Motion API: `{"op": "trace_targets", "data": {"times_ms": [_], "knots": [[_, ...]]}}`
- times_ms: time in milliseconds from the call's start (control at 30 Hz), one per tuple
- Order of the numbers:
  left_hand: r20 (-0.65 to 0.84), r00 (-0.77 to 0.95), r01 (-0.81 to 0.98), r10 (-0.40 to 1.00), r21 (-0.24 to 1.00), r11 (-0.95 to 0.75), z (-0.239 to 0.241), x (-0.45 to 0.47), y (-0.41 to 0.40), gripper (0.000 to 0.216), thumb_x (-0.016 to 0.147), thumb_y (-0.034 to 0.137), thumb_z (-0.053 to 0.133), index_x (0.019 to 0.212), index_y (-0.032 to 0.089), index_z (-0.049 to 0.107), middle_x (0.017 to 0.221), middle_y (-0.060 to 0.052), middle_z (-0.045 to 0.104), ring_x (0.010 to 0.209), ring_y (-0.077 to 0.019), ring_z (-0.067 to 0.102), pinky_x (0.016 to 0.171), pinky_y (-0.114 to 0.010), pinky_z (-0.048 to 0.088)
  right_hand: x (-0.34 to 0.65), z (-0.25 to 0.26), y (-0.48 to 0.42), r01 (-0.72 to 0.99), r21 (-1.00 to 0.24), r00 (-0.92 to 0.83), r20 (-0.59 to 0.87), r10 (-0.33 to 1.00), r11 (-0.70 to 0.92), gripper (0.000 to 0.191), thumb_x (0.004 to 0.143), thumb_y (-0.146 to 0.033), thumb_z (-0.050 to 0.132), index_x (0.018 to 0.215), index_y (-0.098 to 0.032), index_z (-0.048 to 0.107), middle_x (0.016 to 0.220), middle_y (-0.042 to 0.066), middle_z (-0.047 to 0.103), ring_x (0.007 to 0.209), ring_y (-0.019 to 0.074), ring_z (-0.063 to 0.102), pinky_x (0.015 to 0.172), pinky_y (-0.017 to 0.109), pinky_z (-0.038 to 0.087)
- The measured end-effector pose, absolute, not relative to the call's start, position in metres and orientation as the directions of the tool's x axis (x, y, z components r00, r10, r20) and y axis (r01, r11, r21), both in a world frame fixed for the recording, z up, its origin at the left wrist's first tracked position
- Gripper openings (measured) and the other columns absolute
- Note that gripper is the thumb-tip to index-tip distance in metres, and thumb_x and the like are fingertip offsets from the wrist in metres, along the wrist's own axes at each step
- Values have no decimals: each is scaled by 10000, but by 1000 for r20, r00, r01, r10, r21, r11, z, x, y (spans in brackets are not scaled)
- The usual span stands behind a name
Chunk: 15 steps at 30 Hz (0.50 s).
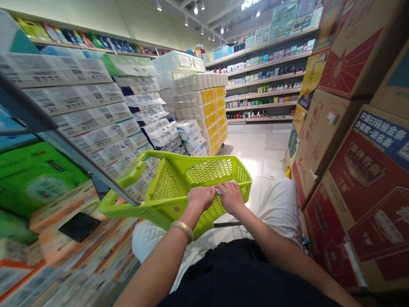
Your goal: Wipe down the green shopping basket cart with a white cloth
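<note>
A lime-green plastic shopping basket (pixel 179 179) with a perforated wall sits tilted in front of me, its handle (pixel 128 170) out to the left. My left hand (pixel 200 198) and my right hand (pixel 230 198) are side by side over its near rim, fingers curled. Between them they pinch a small pale thing (pixel 218 190) that I cannot make out. A gold bangle (pixel 182 229) circles my left wrist. Pale trousers and a dark top show below my arms.
Shelves of packaged tissue (pixel 89 115) crowd the left. Stacked red and brown cartons (pixel 351 162) wall the right. A narrow tiled aisle (pixel 258 153) runs ahead to a yellow-and-white stacked display (pixel 204 111) and far shelves of bottles (pixel 265 89).
</note>
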State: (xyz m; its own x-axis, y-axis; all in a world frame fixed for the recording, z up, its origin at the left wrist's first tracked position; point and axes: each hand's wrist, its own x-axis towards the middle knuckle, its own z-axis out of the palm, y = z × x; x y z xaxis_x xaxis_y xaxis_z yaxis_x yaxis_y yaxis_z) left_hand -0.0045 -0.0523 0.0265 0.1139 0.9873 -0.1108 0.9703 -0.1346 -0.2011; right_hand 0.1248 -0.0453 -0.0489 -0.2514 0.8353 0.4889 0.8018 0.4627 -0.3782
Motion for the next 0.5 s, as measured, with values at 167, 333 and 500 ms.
{"op": "trace_targets", "data": {"times_ms": [167,333,500], "knots": [[-108,100,976,989,-184,-119,27,-4,-53,624,949,469,146,978,244,727,1041,-89,726,971,-251,670,811,-346,499,171,-60,-34,833,-452,-69,488,870,319,355,796,-68,495,1053,-247,662,1054,32,651,1031,190,505,969,312,268],[-110,99,977,989,-176,-117,28,-4,-52,636,949,464,137,967,235,731,1044,-102,724,966,-270,672,795,-366,505,171,-62,-33,853,-486,60,455,888,191,345,773,-61,511,1030,-226,672,1043,53,649,1030,215,493,962,337,272],[-110,120,974,987,-181,-139,28,-3,-53,610,954,447,161,973,204,720,1034,-111,722,963,-268,672,808,-368,499,126,-51,-44,823,-413,-165,484,859,390,322,820,-105,499,1049,-256,667,1028,40,649,991,206,492,955,332,267]]}}
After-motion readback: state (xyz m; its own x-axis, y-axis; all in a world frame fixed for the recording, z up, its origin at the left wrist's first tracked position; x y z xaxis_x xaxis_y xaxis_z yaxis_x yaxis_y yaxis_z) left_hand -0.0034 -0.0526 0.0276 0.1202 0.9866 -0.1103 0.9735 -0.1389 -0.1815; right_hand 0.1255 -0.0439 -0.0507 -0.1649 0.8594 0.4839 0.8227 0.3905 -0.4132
